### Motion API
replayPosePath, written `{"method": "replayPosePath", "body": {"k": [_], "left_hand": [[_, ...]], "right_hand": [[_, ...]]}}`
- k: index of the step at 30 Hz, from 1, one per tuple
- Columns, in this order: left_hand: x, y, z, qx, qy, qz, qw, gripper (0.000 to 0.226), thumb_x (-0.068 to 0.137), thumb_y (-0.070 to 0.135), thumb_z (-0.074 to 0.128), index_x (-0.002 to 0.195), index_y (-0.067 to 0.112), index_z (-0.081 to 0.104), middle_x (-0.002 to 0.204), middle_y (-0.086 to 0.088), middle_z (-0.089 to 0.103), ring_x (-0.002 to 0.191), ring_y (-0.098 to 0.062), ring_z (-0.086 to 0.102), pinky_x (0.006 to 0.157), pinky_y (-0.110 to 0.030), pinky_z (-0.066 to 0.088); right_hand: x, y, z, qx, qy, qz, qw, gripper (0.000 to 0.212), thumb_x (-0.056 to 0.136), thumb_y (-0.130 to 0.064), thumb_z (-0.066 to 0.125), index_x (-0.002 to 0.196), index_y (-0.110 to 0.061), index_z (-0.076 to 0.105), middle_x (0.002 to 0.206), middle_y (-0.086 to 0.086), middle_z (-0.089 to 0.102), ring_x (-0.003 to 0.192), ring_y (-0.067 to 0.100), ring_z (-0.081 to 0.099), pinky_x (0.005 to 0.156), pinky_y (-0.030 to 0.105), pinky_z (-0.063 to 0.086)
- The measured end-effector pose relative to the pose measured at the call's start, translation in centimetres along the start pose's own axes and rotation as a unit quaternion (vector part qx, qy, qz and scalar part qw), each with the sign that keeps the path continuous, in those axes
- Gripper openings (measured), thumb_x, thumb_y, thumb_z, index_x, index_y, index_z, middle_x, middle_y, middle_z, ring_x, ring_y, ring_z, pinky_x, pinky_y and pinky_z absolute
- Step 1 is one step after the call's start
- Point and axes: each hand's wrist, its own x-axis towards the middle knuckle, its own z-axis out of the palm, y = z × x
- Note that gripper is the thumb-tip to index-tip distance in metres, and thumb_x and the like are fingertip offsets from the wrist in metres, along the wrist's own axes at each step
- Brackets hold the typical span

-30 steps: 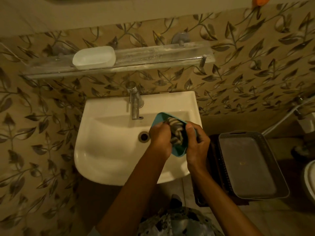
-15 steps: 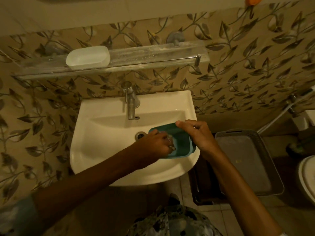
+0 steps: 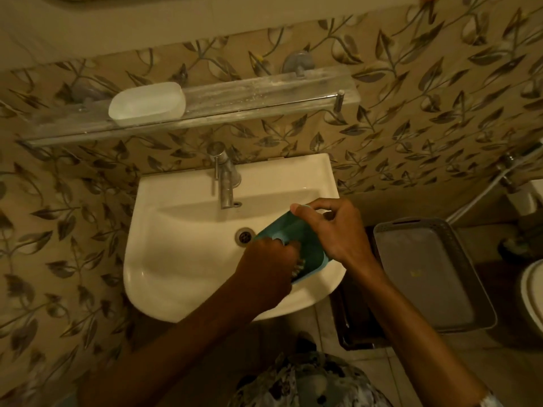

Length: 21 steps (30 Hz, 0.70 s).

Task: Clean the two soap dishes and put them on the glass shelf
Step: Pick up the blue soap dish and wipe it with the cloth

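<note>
- I see the teal soap dish (image 3: 296,230) held over the right side of the wash basin (image 3: 176,259), tilted, its hollow turned toward me.
- My right hand (image 3: 338,230) pinches the dish's far rim: thumb on the upper corner, the other fingers curled over the edge behind it. Fingers closed on the dish.
- My left hand (image 3: 264,268) is pushed into the hollow, fingers bunched round a scrubbing pad or cloth (image 3: 298,267); only a pale scrap shows below the knuckles, so I cannot name it closer.
- The white soap dish (image 3: 147,104) already sits on the glass shelf (image 3: 264,98), well beyond both hands.
- Judgement on handling: the teal dish looks like thin moulded plastic, light and stiff, not fragile. If wet or soapy it will be slippery, and a pinch at one corner could let it twist under the scrubbing.
- Best hold, in my judgement: across the short width, thumb on one long rim, fingers on the opposite rim, clear of the hollow.
- The tap (image 3: 226,183) stands just beyond the fingers; I see no water running.
</note>
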Motion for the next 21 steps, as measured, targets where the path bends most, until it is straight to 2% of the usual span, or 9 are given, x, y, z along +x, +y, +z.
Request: {"method": "replayPosePath", "body": {"k": [5, 9, 11, 14, 16, 17, 18, 19, 21], "left_hand": [[0.0, -0.3, -1.2, -0.201, -0.077, -0.067, 0.974, 0.032, 0.084, 0.011, 0.061, 0.114, 0.005, 0.055, 0.107, -0.013, 0.064, 0.097, -0.029, 0.063, 0.080, -0.030, 0.050], [1.6, -0.1, -1.7, -0.467, -0.052, -0.230, 0.852, 0.017, 0.096, 0.017, 0.046, 0.098, 0.011, 0.062, 0.090, -0.006, 0.062, 0.086, -0.021, 0.063, 0.079, -0.030, 0.049], [2.2, 0.2, -1.5, -0.627, -0.044, -0.298, 0.719, 0.027, 0.097, 0.016, 0.045, 0.110, -0.001, 0.060, 0.100, -0.018, 0.066, 0.093, -0.029, 0.064, 0.084, -0.039, 0.051], [2.4, 0.6, -2.1, -0.876, -0.008, -0.338, 0.345, 0.025, 0.098, 0.014, 0.040, 0.109, -0.001, 0.057, 0.099, -0.019, 0.064, 0.089, -0.027, 0.062, 0.070, -0.037, 0.056], [2.4, 0.3, -2.4, -0.923, 0.043, -0.341, 0.174, 0.026, 0.098, 0.014, 0.042, 0.110, -0.003, 0.057, 0.098, -0.021, 0.061, 0.088, -0.028, 0.061, 0.061, -0.035, 0.058], [2.3, 0.0, -2.2, -0.927, 0.071, -0.346, 0.126, 0.029, 0.098, 0.013, 0.043, 0.118, -0.003, 0.054, 0.105, -0.022, 0.061, 0.096, -0.029, 0.061, 0.065, -0.033, 0.059], [2.0, -0.2, -2.2, -0.925, 0.096, -0.349, 0.115, 0.033, 0.098, 0.011, 0.042, 0.126, -0.003, 0.050, 0.118, -0.024, 0.058, 0.107, -0.030, 0.059, 0.075, -0.033, 0.056], [1.8, -0.5, -2.0, -0.918, 0.122, -0.357, 0.123, 0.036, 0.098, 0.009, 0.041, 0.131, -0.006, 0.045, 0.131, -0.027, 0.051, 0.110, -0.029, 0.057, 0.082, -0.032, 0.052], [1.5, -0.9, -2.3, -0.910, 0.138, -0.368, 0.129, 0.038, 0.098, 0.003, 0.040, 0.131, -0.016, 0.039, 0.139, -0.035, 0.040, 0.094, -0.021, 0.060, 0.072, -0.018, 0.051]], "right_hand": [[-0.6, 0.1, 0.2, -0.002, 0.030, -0.037, 0.999, 0.036, 0.068, -0.059, 0.067, 0.076, -0.026, 0.075, 0.074, -0.011, 0.073, 0.069, 0.006, 0.067, 0.059, 0.028, 0.059], [-1.4, 0.5, 0.4, -0.004, 0.037, -0.083, 0.996, 0.027, 0.076, -0.043, 0.072, 0.083, -0.017, 0.075, 0.079, -0.004, 0.074, 0.077, 0.008, 0.069, 0.071, 0.033, 0.060], [-2.0, 0.8, 0.6, 0.014, 0.055, -0.087, 0.995, 0.025, 0.079, -0.041, 0.071, 0.088, -0.018, 0.074, 0.084, -0.007, 0.073, 0.081, 0.005, 0.068, 0.075, 0.028, 0.059], [-2.5, 0.5, 1.0, 0.021, 0.064, -0.104, 0.992, 0.036, 0.077, -0.055, 0.062, 0.100, -0.028, 0.069, 0.093, -0.024, 0.065, 0.089, -0.008, 0.064, 0.073, 0.009, 0.053], [-2.8, 0.6, 1.5, 0.030, 0.070, -0.130, 0.989, 0.039, 0.080, -0.051, 0.061, 0.105, -0.022, 0.069, 0.097, -0.017, 0.067, 0.092, -0.004, 0.065, 0.076, 0.012, 0.053], [-2.9, 0.8, 1.6, 0.035, 0.082, -0.140, 0.986, 0.039, 0.081, -0.048, 0.061, 0.106, -0.018, 0.070, 0.099, -0.011, 0.068, 0.093, 0.000, 0.066, 0.077, 0.016, 0.055], [-3.0, 1.1, 1.8, 0.040, 0.097, -0.146, 0.984, 0.038, 0.082, -0.045, 0.062, 0.106, -0.015, 0.070, 0.101, -0.008, 0.069, 0.094, 0.003, 0.066, 0.077, 0.019, 0.056], [-3.3, 1.5, 2.0, 0.047, 0.111, -0.151, 0.981, 0.037, 0.083, -0.041, 0.063, 0.106, -0.014, 0.070, 0.102, -0.007, 0.068, 0.096, 0.005, 0.066, 0.075, 0.020, 0.056], [-3.9, 2.5, 2.4, 0.060, 0.130, -0.158, 0.977, 0.035, 0.083, -0.034, 0.067, 0.108, -0.010, 0.069, 0.106, -0.002, 0.069, 0.098, 0.009, 0.066, 0.073, 0.020, 0.057]]}}
